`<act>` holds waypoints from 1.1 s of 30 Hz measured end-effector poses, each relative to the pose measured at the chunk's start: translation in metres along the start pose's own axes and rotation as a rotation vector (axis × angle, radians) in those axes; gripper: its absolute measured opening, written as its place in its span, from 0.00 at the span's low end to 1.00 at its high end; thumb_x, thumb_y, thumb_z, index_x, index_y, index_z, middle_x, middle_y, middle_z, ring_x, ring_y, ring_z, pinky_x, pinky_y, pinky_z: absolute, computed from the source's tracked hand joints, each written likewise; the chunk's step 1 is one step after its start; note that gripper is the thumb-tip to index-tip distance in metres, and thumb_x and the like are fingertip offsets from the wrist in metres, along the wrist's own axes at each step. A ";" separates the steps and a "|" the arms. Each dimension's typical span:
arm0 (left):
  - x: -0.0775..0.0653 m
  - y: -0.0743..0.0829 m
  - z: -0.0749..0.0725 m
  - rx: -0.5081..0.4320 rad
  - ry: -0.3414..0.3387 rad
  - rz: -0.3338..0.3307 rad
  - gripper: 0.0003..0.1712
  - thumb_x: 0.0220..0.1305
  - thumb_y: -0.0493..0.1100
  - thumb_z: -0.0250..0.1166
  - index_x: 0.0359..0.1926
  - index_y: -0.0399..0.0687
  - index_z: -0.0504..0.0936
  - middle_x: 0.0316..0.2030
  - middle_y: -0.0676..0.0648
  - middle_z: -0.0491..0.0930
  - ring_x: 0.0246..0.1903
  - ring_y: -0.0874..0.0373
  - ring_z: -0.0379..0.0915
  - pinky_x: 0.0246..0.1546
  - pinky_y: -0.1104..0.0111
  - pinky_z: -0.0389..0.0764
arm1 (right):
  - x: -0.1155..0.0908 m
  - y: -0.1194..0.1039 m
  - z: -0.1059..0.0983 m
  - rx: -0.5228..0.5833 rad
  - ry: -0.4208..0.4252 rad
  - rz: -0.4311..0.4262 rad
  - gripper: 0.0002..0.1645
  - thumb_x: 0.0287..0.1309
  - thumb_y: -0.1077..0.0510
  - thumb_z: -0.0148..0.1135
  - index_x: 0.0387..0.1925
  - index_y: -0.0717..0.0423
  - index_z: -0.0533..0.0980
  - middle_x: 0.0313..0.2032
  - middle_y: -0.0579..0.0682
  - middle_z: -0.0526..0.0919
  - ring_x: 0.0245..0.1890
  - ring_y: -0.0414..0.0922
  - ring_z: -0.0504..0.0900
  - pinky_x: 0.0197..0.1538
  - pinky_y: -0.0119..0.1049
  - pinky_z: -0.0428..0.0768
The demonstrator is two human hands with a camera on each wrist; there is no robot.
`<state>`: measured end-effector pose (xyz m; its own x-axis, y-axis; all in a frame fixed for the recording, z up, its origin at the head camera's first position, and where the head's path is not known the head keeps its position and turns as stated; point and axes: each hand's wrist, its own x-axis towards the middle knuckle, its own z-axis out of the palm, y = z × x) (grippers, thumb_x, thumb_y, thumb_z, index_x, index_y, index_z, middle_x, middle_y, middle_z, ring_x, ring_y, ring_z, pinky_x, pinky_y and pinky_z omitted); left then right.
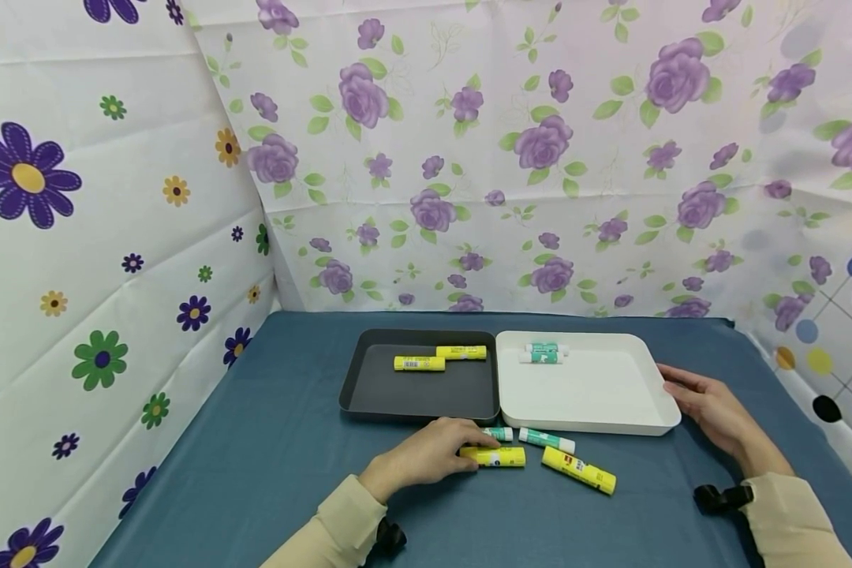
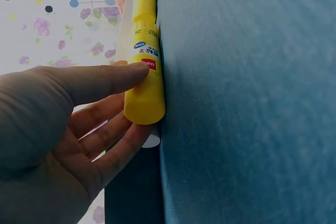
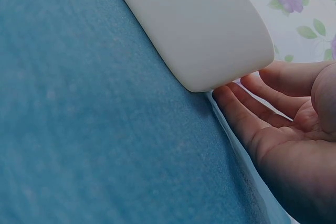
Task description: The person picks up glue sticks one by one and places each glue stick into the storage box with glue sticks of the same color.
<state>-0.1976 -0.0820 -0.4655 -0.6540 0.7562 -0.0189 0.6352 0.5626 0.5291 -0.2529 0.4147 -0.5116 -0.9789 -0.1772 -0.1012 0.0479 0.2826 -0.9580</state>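
Observation:
My left hand (image 1: 429,454) pinches the left end of a yellow glue stick (image 1: 500,457) lying on the cloth before the trays. Its thumb lies on the near side of the stick, with the fingers behind it in the left wrist view. A green-and-white glue stick (image 1: 498,434) is partly hidden behind that hand. To the right lie another green-and-white glue stick (image 1: 547,440) and a second yellow glue stick (image 1: 579,471). At the right side of the white tray (image 1: 596,390), my right hand (image 1: 713,406) touches the tray's edge with loosely extended fingers (image 3: 239,111).
Two yellow glue sticks (image 1: 420,364) lie in the dark grey tray (image 1: 412,402), which stands against the white tray's left side. Inside the white tray are two green-and-white glue sticks (image 1: 542,357). Blue cloth (image 1: 255,457) covers the table; flowered sheets (image 1: 426,158) hang behind and beside it.

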 end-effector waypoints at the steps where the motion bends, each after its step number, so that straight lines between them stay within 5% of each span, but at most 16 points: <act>1: 0.000 0.000 0.000 0.004 -0.001 0.002 0.24 0.70 0.40 0.71 0.65 0.57 0.84 0.58 0.58 0.82 0.56 0.67 0.77 0.58 0.69 0.79 | 0.000 0.000 0.000 -0.001 0.000 0.000 0.47 0.79 0.45 0.55 0.82 0.65 0.47 0.80 0.60 0.54 0.54 0.18 0.73 0.54 0.22 0.78; 20: -0.001 0.000 0.003 -0.010 -0.001 -0.010 0.23 0.70 0.39 0.70 0.64 0.57 0.84 0.56 0.59 0.83 0.56 0.67 0.78 0.58 0.70 0.79 | -0.002 0.001 -0.001 0.001 -0.012 -0.015 0.46 0.79 0.46 0.55 0.82 0.65 0.48 0.75 0.49 0.62 0.55 0.19 0.74 0.54 0.23 0.79; 27: -0.002 0.000 0.003 -0.003 -0.001 0.004 0.22 0.70 0.39 0.70 0.64 0.56 0.84 0.55 0.58 0.84 0.55 0.67 0.78 0.57 0.70 0.79 | -0.002 0.001 -0.002 0.019 -0.017 -0.027 0.45 0.79 0.47 0.55 0.81 0.66 0.48 0.66 0.33 0.67 0.55 0.19 0.74 0.54 0.23 0.79; 33: -0.002 0.000 0.000 -0.003 0.001 0.012 0.23 0.70 0.40 0.71 0.64 0.56 0.84 0.54 0.59 0.84 0.53 0.69 0.78 0.55 0.71 0.79 | -0.001 0.001 -0.001 0.006 -0.015 -0.030 0.46 0.79 0.47 0.55 0.81 0.66 0.48 0.70 0.38 0.66 0.55 0.19 0.73 0.54 0.22 0.78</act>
<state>-0.1958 -0.0838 -0.4656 -0.6464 0.7629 -0.0116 0.6422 0.5523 0.5315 -0.2516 0.4165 -0.5125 -0.9768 -0.2001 -0.0767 0.0200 0.2711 -0.9623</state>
